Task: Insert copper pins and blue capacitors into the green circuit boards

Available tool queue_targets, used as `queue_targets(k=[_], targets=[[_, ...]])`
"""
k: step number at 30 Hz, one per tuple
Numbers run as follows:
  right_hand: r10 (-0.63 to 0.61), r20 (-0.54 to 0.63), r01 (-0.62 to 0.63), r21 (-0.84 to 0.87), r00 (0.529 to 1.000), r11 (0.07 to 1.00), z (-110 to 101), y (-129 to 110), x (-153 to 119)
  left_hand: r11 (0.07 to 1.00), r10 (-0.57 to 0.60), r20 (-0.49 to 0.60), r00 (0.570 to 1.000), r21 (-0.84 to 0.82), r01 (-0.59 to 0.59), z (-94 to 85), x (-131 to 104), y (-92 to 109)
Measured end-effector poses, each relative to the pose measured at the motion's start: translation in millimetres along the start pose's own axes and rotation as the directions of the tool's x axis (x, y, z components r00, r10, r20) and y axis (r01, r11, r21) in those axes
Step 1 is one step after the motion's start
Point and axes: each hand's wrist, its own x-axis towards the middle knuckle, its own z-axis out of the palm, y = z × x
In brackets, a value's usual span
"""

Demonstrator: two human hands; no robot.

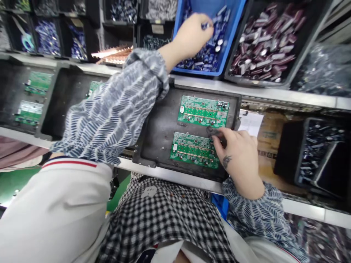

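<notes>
My left hand [195, 34] is over the blue bin [177, 44], its fingers curled around a small dark blue capacitor [204, 26]. Loose blue capacitors [199, 62] fill the bin beneath it. At the upper right corner of the nearer green circuit board [192, 149] is my right hand [237, 153], thumb and fingers pinched together. Something dark shows at those fingertips, but I cannot tell what it is. The farther circuit board [204, 111] lies just above, with several small black parts at its upper right. Both boards lie flat in a black tray [159, 135].
To the right of the blue bin stands a black bin [231, 75] of maroon capacitors. Another black bin [287, 149] of dark parts sits at right. More trays with boards [40, 83] line the left, below several part bins [48, 36]. A metal rail [175, 176] runs along the front.
</notes>
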Motion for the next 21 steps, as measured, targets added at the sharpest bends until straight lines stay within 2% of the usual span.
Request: queue_targets(k=[3, 5, 8, 11, 12, 14, 17, 19, 21], targets=[[-0.012, -0.201, 0.049, 0.182, 0.98, 0.982, -4, 1, 5, 1.0, 0.001, 0.105, 0.994, 0.009, -0.002, 13.4, -48, -5], [-0.019, -0.341, 0.13, 0.308, 0.94, 0.943, -8, 0, 10, 0.989, -0.092, 0.195, 0.976, -0.092, 0.112, 26.4, -82, -15], [-0.122, -0.416, 0.28, 0.342, 0.901, 0.897, -14, -4, 14, 0.869, -0.288, 0.344, 0.894, -0.299, 0.395, 46.0, -128, -33], [-0.301, -0.379, 0.418, 0.279, 0.875, 0.864, -17, -10, 13, 0.687, -0.426, 0.453, 0.783, -0.402, 0.606, 62.9, -161, -45], [-0.348, -0.358, 0.452, 0.268, 0.866, 0.851, -18, -12, 11, 0.638, -0.456, 0.462, 0.761, -0.426, 0.641, 68.0, -169, -47], [-0.401, -0.324, 0.487, 0.253, 0.857, 0.836, -21, -14, 6, 0.582, -0.488, 0.461, 0.742, -0.462, 0.67, 77.3, -180, -50], [-0.411, -0.343, 0.496, 0.214, 0.845, 0.842, -27, -15, -3, 0.574, -0.473, 0.491, 0.732, -0.458, 0.678, 87.4, -188, -52], [-0.385, -0.35, 0.492, 0.304, 0.854, 0.816, -33, -10, -7, 0.597, -0.446, 0.542, 0.712, -0.413, 0.688, 90.2, -190, -55], [-0.253, -0.35, 0.402, 0.465, 0.902, 0.789, -38, 1, -4, 0.626, -0.437, 0.585, 0.683, -0.347, 0.698, 89.8, -189, -61]])
